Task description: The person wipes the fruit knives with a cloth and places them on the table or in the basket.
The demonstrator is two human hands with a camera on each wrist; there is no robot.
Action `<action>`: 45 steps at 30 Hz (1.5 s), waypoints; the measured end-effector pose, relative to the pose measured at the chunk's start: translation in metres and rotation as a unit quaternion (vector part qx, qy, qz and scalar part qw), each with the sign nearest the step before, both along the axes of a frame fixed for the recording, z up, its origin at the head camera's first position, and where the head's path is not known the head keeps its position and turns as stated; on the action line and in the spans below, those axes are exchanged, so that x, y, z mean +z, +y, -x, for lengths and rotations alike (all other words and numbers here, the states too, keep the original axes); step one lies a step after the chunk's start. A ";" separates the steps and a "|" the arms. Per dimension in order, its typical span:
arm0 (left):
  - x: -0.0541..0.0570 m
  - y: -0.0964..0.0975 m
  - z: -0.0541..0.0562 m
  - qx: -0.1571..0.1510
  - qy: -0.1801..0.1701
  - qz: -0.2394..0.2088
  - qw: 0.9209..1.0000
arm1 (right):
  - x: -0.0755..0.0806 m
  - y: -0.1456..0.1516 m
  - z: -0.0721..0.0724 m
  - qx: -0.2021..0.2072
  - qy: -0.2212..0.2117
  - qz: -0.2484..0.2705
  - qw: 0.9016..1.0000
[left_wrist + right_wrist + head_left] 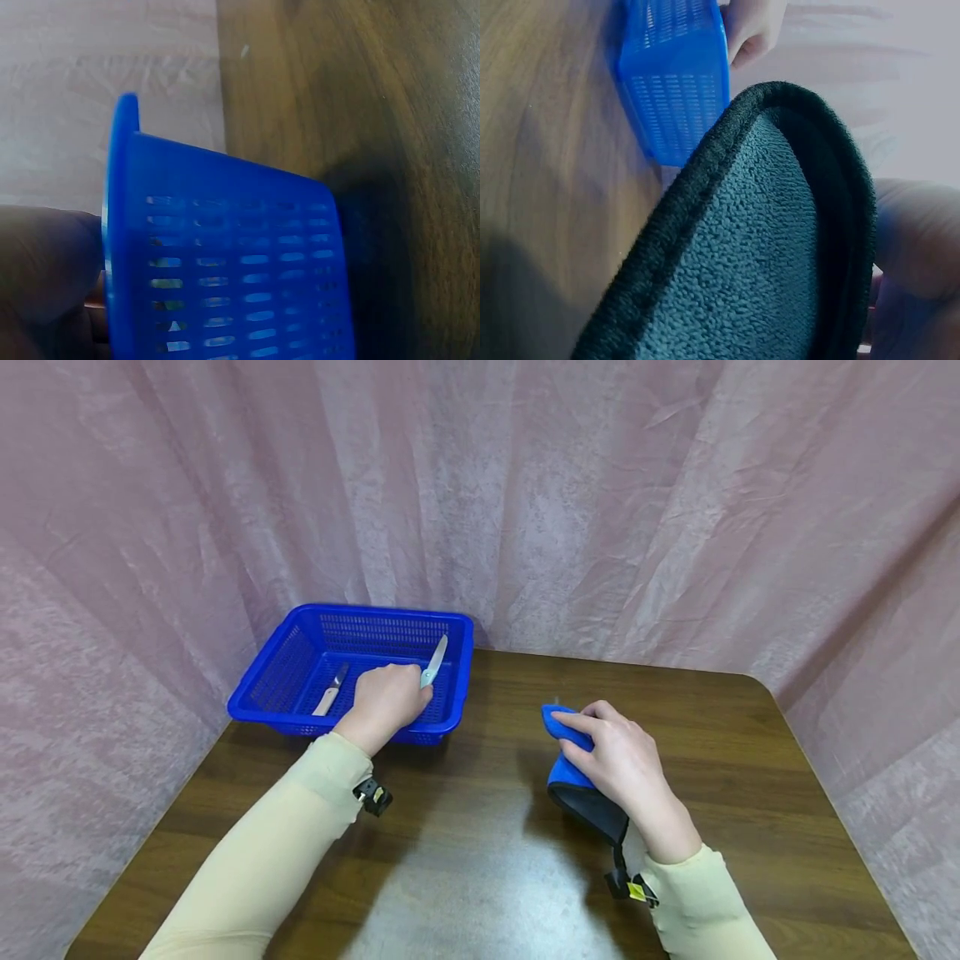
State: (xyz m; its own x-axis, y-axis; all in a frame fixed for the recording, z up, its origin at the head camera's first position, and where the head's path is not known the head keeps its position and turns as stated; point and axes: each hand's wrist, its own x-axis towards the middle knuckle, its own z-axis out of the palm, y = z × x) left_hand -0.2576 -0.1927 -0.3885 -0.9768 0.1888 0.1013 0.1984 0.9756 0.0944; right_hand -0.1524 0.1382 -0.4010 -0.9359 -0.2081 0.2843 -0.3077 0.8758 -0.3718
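My left hand [392,697] is over the right half of a blue plastic basket [462,668], fingers curled round the pale blue handle of a knife [437,658]. That knife's light blade points up and away toward the basket's back right corner. A second knife [327,700], with a pale pinkish handle and a dark grey blade, lies inside the basket left of the hand. To the right, above the table, my right hand [618,756] grips a folded cloth [573,774], blue on one side and dark grey with a black edge. The right wrist view shows the cloth's fuzzy grey face [735,240] close up.
The perforated basket stands at the back left of a brown wooden table [480,860], near a pink curtain [525,510] that hangs behind and along both sides. A bright light reflection lies on the tabletop between the two arms.
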 end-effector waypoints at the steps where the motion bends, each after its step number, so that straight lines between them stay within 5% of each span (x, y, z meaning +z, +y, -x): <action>1: -0.001 0.000 0.002 0.003 -0.012 0.002 1.000 | -0.001 0.000 0.000 0.001 0.000 0.000 1.000; 11: -0.015 0.002 0.020 0.024 -0.109 0.007 0.994 | -0.005 -0.002 0.000 0.008 0.004 -0.003 1.000; 32: -0.028 0.010 0.043 0.054 -0.182 0.041 0.981 | -0.018 0.001 0.010 0.004 -0.021 -0.024 0.999; 33: -0.043 0.004 0.057 0.052 -0.185 0.041 0.980 | -0.019 0.001 0.010 0.004 -0.021 -0.024 0.999; 37: -0.050 0.003 0.066 0.058 -0.207 0.049 0.975 | -0.020 0.002 0.009 0.005 -0.022 -0.023 0.999; 40: -0.070 -0.003 0.085 0.058 -0.219 0.056 0.972 | -0.021 0.002 0.009 0.005 -0.022 -0.022 1.000; 45: -0.132 -0.020 0.143 0.052 -0.246 0.076 0.965 | -0.023 0.004 0.008 0.005 -0.021 -0.022 1.000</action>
